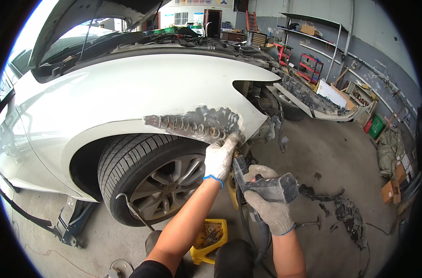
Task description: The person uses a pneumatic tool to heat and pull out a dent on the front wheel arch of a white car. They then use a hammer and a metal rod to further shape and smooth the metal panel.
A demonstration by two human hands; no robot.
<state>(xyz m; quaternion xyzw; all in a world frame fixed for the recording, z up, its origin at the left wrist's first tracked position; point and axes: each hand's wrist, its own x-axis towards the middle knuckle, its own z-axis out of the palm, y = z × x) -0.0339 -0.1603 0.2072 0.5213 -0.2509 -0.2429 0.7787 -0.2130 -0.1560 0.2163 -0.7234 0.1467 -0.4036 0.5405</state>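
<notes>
A white car's front fender (157, 76) has a stripped grey patch (222, 118) with a row of welded metal rings (199, 129) above the wheel (164, 183). My left hand (220, 155), in a white glove with blue cuff, has its fingers closed at the patch's lower right end, beside the tool's tip; what they hold is hidden. My right hand (269, 211), in a grey glove, grips a dark gun-like tool (282, 187) with a black cable (245, 231), held upward toward the fender edge.
A yellow box of small parts (208, 236) sits between my legs. A jack (74, 222) stands under the car. A hooked metal rod (130, 208) leans by the tyre. Dark debris (347, 213) lies at right. Behind are a detached bumper (313, 102), red carts (308, 69) and shelving (308, 32).
</notes>
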